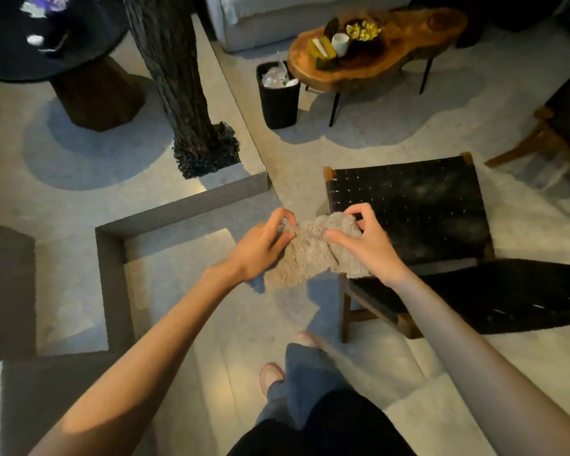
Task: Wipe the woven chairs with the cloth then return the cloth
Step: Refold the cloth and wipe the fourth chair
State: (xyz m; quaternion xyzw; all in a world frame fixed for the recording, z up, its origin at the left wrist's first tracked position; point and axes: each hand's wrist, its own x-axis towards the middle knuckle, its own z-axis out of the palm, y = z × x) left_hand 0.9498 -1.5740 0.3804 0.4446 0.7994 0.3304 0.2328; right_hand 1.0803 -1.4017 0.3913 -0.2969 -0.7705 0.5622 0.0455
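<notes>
two bare forearms reach forward. left hand [264, 240] and right hand [366, 240] each pinch one crumpled beige terry cloth [310, 255], held in the air between them, its right edge over the near-left corner of one black woven chair with wood frame [408, 205]. second dark woven chair [563, 126] at the right edge, partly cut off. bare floor lies left of the chair. beyond: one black wastebasket [278, 100] just beside one live-edge wooden coffee table [402, 44].
</notes>
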